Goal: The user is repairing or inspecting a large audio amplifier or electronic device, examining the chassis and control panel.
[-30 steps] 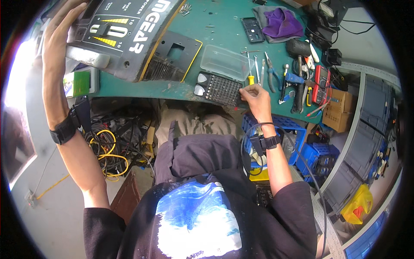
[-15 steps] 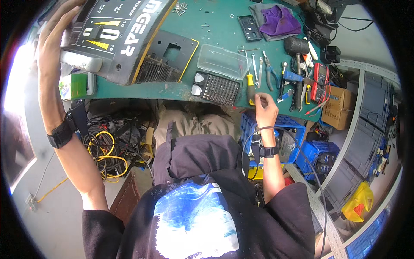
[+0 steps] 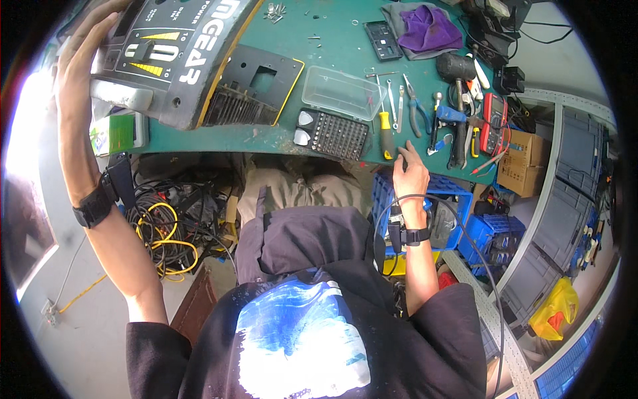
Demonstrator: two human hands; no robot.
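At the far left, a large black machine housing (image 3: 163, 83) with a slider panel and yellow edging stands tilted on the bench. My left hand (image 3: 81, 56) holds its left side, fingers stretched along it; part of the hand is out of sight behind the top. A white rounded piece (image 3: 123, 94) juts from the housing near my wrist. My right hand (image 3: 410, 171) hovers at the bench's front edge, fingers loosely apart and nothing visible in them. The nearest thing to it is a yellow-and-black screwdriver (image 3: 386, 136), lying untouched just left of the fingertips.
A bit set (image 3: 330, 135) and its clear lid (image 3: 342, 93) lie mid-bench. Rightward are pliers (image 3: 417, 113), a hammer (image 3: 457, 80) and a red multimeter (image 3: 493, 123). Loose screws (image 3: 276, 12) lie at the back. Blue crates (image 3: 458, 199) and coiled cables (image 3: 156, 229) sit below.
My right hand has opened from a pinch-like curl, its fingers now spreading, and has dipped slightly. The left hand and the housing stay about where they were.
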